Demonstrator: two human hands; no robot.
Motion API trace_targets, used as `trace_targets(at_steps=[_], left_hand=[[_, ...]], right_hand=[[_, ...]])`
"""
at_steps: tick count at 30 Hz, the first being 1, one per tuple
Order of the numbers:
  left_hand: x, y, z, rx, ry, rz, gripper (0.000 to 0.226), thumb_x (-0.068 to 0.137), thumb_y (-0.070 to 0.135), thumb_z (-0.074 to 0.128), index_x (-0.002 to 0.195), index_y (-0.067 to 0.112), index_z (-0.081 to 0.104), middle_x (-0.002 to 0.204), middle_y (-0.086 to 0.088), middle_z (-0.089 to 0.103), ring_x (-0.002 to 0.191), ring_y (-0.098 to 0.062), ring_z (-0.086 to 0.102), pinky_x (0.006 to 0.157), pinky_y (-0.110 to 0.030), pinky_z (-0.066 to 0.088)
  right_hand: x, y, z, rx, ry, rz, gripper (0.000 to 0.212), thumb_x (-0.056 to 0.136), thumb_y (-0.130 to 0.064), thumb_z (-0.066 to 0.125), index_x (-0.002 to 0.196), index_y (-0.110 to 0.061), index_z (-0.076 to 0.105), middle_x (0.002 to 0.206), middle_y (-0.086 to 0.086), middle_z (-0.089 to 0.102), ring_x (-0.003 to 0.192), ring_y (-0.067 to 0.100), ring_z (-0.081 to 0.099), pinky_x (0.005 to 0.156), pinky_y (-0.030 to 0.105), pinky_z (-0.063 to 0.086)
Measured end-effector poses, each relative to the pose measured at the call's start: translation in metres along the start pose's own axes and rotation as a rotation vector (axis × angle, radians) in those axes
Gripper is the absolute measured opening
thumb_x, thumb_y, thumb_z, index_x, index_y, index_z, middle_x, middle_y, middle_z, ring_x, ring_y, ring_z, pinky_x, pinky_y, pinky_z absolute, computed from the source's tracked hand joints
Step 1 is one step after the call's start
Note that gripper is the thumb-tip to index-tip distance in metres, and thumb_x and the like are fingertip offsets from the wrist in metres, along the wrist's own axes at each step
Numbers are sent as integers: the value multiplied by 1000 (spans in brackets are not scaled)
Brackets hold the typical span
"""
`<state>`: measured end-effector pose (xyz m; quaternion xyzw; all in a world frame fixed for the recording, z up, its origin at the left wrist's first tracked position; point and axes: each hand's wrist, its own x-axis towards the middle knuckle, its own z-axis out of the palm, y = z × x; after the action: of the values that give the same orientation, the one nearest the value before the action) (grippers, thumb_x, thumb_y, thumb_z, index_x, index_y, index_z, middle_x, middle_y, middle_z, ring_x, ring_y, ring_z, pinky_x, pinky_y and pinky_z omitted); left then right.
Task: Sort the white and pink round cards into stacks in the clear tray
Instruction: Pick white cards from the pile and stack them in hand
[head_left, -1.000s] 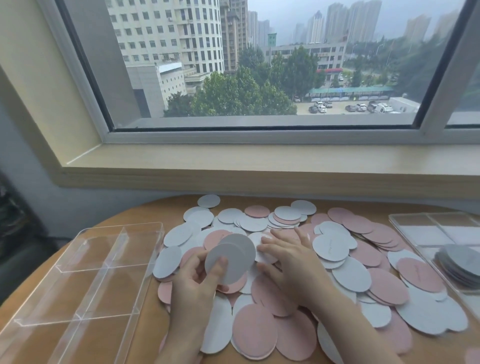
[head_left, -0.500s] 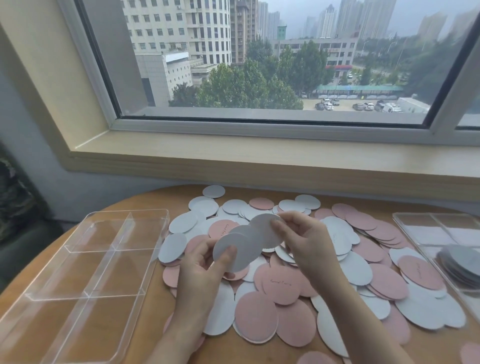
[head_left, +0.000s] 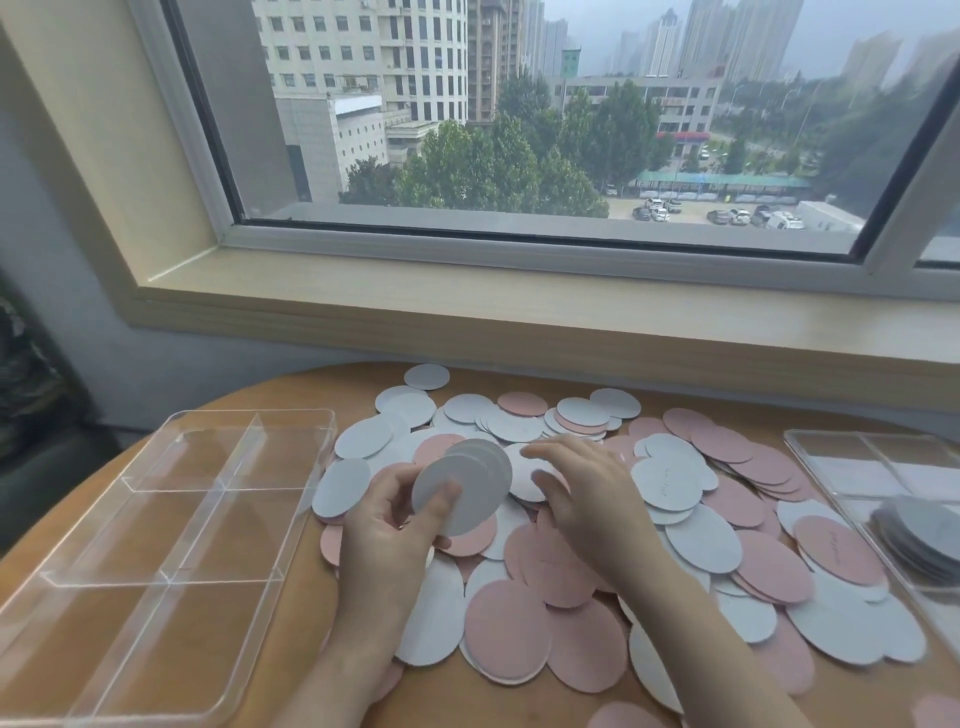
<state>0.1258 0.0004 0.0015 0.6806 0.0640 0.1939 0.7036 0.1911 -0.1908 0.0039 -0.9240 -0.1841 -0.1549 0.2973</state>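
The left hand (head_left: 387, 525) pinched a small stack of white cards (head_left: 465, 486) above the pile while the right hand (head_left: 582, 499), fingers loosely spread and empty, reached for another, the clear tray (head_left: 156, 525) at left apparently still unfilled.

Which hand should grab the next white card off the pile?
Right. The right hand hovers with nothing in it over the loose cards, white ones beside its fingers. The left hand is busy gripping a small stack of white cards.
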Motion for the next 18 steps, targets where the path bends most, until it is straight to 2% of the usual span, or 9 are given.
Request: trace_targets(at_steps=[2,4,6,9,12,13,15,18], left_hand=[[2,0,-1,5,15,9,5,90,20,75,91,17,71,85,-2,74,66,-22,63,57,-20,51],[3,-1,-2,7,20,12,4,90,21,74,91,18,71,86,0,74,67,-21,64,56,-22,52],[4,-1,-2,0,25,7,4,90,21,74,91,19,71,86,2,75,68,-20,65,56,-23,53],[4,0,-2,-17,18,1,11,86,27,75,93,19,72,88,3,75,72,-17,67,58,-28,55],[2,0,-1,-23,6,-5,21,82,33,74,96,18,72,90,3,75,76,-15,68,58,-27,56],[2,-1,-1,-22,0,-4,20,83,32,74,96,17,71,90,3,75,76,-16,68,58,-27,56],[2,-2,-1,-26,-13,-9,19,83,31,76,95,17,71,90,1,74,78,-18,68,59,-28,57],[4,-4,-2,-29,-36,-22,17,83,37,82,91,25,73,94,-4,73,84,-22,68,63,-33,59]], right_hand=[[0,11,9,-153,-115,-42,39,89,-26,68,128,-27,65,138,-16,57,136,13,45,114,29,17],[-1,15,14,-178,-156,-57,39,86,-31,71,124,-27,65,139,-20,55,142,14,39,119,37,8],[-2,15,17,-206,-97,-80,30,81,-28,77,110,-27,69,127,-22,62,137,15,48,119,43,11],[-2,13,17,-175,16,-68,19,77,-25,83,92,-28,73,107,-19,72,120,15,62,118,44,15],[-3,8,11,-123,117,-83,3,88,-26,71,90,-26,74,95,-14,75,110,12,65,118,40,18],[-2,6,9,-115,155,-76,9,91,-27,65,89,-25,74,91,-13,75,105,11,66,117,39,21],[0,0,4,-100,257,-70,20,93,-29,57,87,-22,74,84,-11,73,90,11,61,108,35,31],[2,-10,-6,105,342,35,12,96,-18,64,90,-19,74,79,-12,70,80,3,53,86,21,38]])
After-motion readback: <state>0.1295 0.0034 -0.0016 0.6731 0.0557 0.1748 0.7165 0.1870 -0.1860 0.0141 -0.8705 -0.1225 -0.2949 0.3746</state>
